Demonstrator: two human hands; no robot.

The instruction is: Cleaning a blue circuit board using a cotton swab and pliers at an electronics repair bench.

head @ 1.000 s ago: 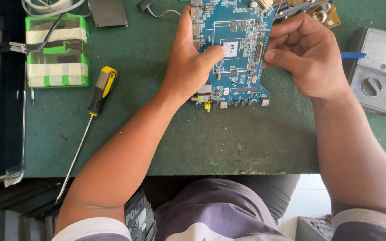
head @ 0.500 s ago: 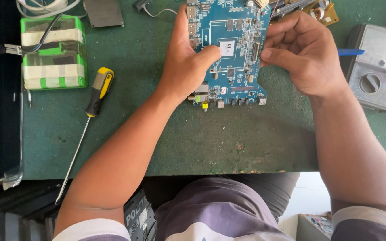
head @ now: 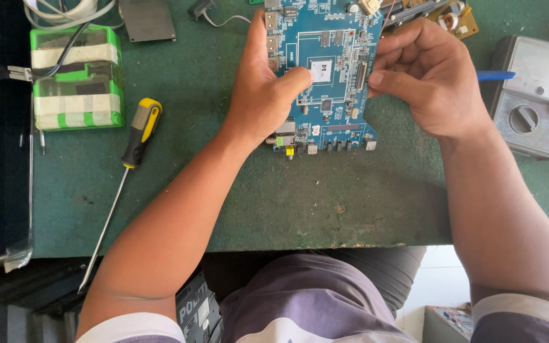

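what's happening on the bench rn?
A person holds a blue printed circuit board with both hands over a green bench mat. The left hand grips its left edge, thumb on the square chip; the right hand pinches the right edge. A yellow-and-black-handled screwdriver lies untouched at left.

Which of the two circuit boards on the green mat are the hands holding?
The large blue circuit board, gripped by the left hand and right hand. The small tan circuit board lies untouched behind it.
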